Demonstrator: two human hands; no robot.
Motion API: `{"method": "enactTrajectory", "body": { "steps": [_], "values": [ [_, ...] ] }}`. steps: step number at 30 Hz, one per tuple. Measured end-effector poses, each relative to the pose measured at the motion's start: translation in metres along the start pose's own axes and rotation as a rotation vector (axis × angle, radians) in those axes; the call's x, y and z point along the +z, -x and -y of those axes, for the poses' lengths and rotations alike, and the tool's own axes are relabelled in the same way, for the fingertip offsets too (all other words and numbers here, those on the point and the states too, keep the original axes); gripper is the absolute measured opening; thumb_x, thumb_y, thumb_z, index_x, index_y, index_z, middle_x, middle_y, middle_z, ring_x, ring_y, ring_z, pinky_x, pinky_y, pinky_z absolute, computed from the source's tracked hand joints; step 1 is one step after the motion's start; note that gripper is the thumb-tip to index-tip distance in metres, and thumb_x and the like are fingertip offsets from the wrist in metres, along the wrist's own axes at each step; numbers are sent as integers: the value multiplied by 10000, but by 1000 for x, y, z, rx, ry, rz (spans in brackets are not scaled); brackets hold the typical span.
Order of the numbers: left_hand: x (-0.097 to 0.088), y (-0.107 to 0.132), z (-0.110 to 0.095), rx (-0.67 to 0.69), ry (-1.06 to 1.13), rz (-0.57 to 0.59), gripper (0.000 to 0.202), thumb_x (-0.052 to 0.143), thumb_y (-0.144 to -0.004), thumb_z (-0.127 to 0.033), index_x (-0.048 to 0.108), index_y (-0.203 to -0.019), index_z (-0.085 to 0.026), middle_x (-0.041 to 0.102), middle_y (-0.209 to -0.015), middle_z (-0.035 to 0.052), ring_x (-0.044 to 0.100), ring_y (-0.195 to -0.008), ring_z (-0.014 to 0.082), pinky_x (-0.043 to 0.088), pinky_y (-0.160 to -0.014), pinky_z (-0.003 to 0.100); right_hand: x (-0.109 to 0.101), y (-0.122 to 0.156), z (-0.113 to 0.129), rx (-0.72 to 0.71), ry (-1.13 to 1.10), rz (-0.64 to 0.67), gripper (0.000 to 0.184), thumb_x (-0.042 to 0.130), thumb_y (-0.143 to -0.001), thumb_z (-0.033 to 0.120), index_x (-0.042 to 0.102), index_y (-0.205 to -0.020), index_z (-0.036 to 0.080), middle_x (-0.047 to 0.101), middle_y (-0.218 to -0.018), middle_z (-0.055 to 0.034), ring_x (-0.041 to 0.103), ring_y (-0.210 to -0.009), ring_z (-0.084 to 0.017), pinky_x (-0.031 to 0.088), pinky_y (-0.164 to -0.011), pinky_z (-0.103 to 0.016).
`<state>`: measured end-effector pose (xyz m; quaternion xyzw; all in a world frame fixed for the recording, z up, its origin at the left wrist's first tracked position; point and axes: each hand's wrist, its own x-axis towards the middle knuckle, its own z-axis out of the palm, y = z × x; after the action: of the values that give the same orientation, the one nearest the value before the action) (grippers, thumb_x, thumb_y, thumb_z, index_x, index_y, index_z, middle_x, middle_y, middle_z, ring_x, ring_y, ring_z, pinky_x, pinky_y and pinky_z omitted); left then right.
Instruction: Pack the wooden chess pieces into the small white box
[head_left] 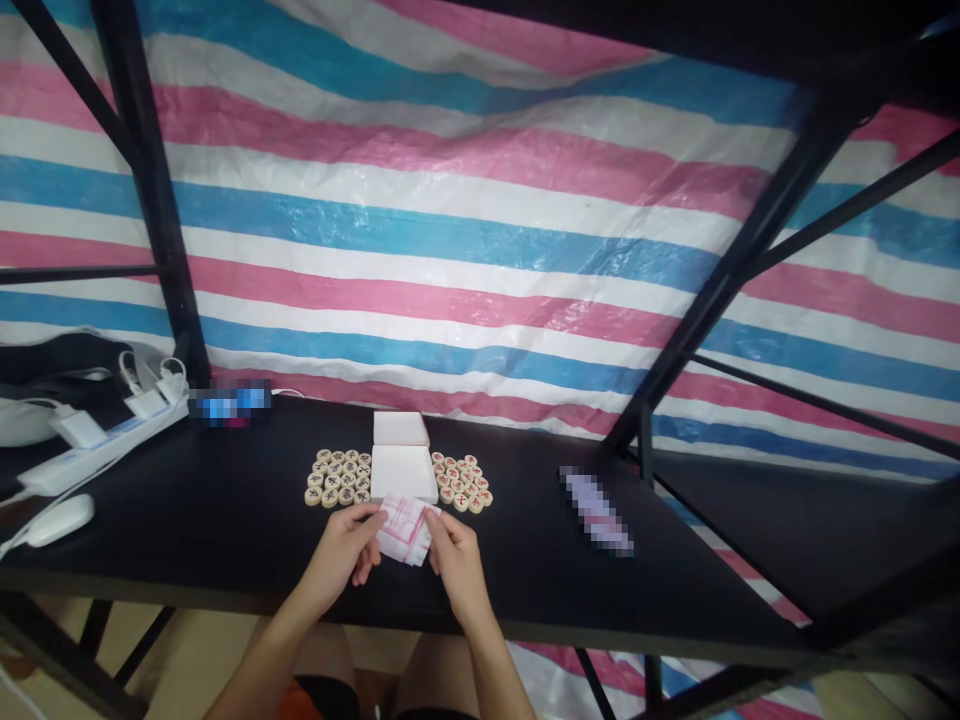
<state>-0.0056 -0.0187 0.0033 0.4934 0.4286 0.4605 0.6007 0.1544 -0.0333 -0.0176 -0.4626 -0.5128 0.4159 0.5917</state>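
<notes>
While my left hand pinches one side of a folded sheet between thumb and fingers, my right hand grips its opposite side the same way, thumb on top near the far corner. The sheet is white with pink lines, and I hold it in front of me over the near part of the black bench; whether its underside touches the surface, I cannot tell. My two hands are apart from each other, with only the sheet between them.

Just beyond the sheet lies a white box, with a narrower panel at its far side. To the left of the box, round wooden pieces with black characters sit close together in rows. On its other side, round pieces with red characters lie in a looser group, slightly slanted.

Farther left, a white power strip runs at an angle, with white plugs in it, and a rounded white device rests nearer the bench's front edge. Close to the back is a blue item, blurred out; well to my right lies a pale purple one, blurred too. Behind everything hangs a striped plastic sheet in pink, white and blue, with black metal bars in front of it.
</notes>
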Motion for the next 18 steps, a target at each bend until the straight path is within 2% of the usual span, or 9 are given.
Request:
{"method": "enactTrajectory", "body": {
  "steps": [2, 4, 6, 7, 10, 12, 14, 18],
  "values": [
    [1, 0, -2, 1, 48, -2, 405, 666, -677, -474, 606, -876, -126, 636, -544, -3, 506, -334, 93, 304, -295, 160, 0, 1, 3, 8, -4, 31, 428, 521, -830, 538, 565, -647, 154, 369, -421, 79, 322, -358, -56, 262, -365, -179],
    [1, 0, -3, 23, 96, -8, 387, 678, -673, -469, 619, -836, -122, 687, -708, 56, 610, -485, 135, 403, -367, 182, 0, 2, 7, 36, -32, 82, 442, 507, -826, 564, 629, -842, 140, 485, -457, 46, 425, -363, -79, 303, -356, -176],
    [0, 0, -3, 45, 143, 2, 392, 636, -716, -490, 641, -821, -113, 697, -798, 92, 645, -609, 169, 462, -459, 217, -1, 2, 11, 54, -51, 121, 516, 496, -815, 593, 623, -1027, 140, 601, -574, -8, 509, -405, -107, 345, -355, -184],
    [0, 0, -3, 54, 157, 15, 404, 604, -743, -502, 653, -820, -108, 699, -816, 104, 648, -655, 185, 475, -499, 234, -1, 2, 13, 48, -46, 129, 534, 490, -813, 601, 621, -1064, 148, 640, -656, -33, 530, -427, -112, 369, -364, -192],
    [-1, 0, -3, 85, 101, 43, 381, 591, -764, -473, 685, -814, -107, 707, -812, 102, 640, -738, 215, 478, -588, 265, -1, 3, 19, -18, 13, 138, 476, 482, -832, 570, 662, -1047, 185, 675, -908, -71, 602, -592, -144, 478, -495, -237],
    [-2, 0, -3, 115, 11, 40, 326, 624, -745, -432, 702, -800, -120, 710, -801, 81, 631, -759, 221, 475, -635, 276, -1, 4, 21, -61, 69, 149, 390, 514, -845, 501, 682, -1032, 203, 675, -986, -65, 628, -796, -190, 510, -688, -281],
    [-1, 0, -3, 157, -66, 43, 291, 638, -732, -403, 710, -817, -134, 706, -801, 64, 625, -758, 214, 472, -649, 274, 0, 6, 20, -86, 123, 157, 330, 537, -851, 439, 696, -1017, 203, 688, -978, -61, 613, -918, -219, 478, -816, -310],
    [-2, -3, 2, 180, -105, -33, 457, 614, -724, -431, 622, -1079, -142, 660, -759, 40, 556, -520, 131, 383, -439, 216, -9, -9, 23, -124, 223, 36, 325, 523, -851, 420, 710, -981, 188, 702, -941, -66, 621, -870, -223, 479, -776, -307]
  ]
}}
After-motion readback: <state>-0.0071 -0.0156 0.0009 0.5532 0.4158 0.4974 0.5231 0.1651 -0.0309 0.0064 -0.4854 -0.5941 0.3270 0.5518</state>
